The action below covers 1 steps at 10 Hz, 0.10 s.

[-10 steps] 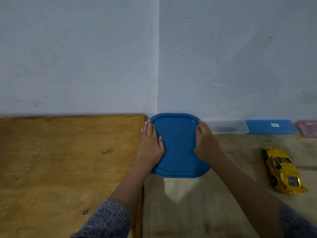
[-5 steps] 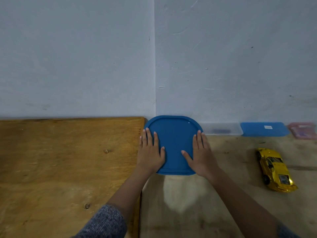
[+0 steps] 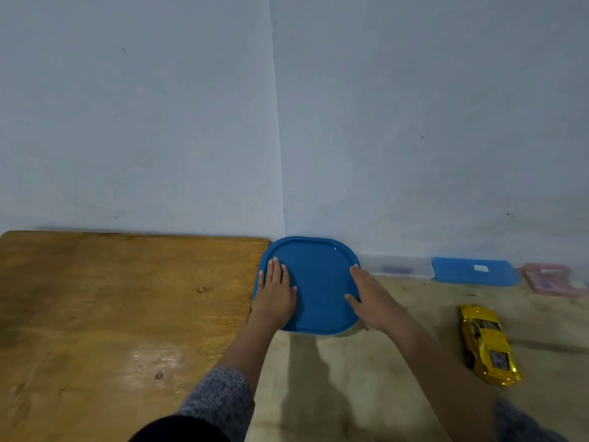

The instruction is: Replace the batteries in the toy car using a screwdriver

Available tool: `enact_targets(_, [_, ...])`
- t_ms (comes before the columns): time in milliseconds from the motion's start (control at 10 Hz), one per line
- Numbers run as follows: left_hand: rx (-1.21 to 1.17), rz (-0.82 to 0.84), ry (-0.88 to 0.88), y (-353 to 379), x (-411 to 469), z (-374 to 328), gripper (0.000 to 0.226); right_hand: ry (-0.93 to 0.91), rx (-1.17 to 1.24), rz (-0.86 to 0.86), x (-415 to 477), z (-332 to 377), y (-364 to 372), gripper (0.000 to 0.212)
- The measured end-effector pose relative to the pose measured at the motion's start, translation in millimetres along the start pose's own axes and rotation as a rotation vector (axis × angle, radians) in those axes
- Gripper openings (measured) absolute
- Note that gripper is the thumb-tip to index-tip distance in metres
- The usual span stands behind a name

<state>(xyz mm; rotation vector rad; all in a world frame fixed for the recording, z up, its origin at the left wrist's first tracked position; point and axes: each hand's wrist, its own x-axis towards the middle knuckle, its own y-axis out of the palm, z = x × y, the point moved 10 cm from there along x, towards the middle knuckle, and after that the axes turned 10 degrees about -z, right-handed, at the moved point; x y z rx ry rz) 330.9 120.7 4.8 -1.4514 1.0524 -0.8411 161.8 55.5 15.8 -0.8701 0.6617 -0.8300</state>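
Observation:
A yellow toy car (image 3: 487,344) lies on the pale table surface at the right, apart from both hands. A blue rounded-square lid (image 3: 314,282) covers a container against the wall corner. My left hand (image 3: 275,295) lies flat on the lid's left part with straight fingers. My right hand (image 3: 371,298) rests with straight fingers along the lid's right edge. No screwdriver or batteries are visible.
A brown wooden board (image 3: 127,314) fills the left side. Along the wall at the right stand a clear flat box (image 3: 398,267), a blue-lidded box (image 3: 471,271) and a pink box (image 3: 551,279). The wall rises directly behind everything.
My right hand has shifted from the lid's top surface outward to its right edge. The left hand stays flat on the lid. The camera has tilted a little.

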Motion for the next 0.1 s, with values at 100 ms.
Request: enact_targets(100, [-0.09, -0.035, -0.031, -18.8, -9.1, -16.9, 0.056, 0.03, 0.032, -0.087, -11.7, -15.8, -32.3, 0.061])
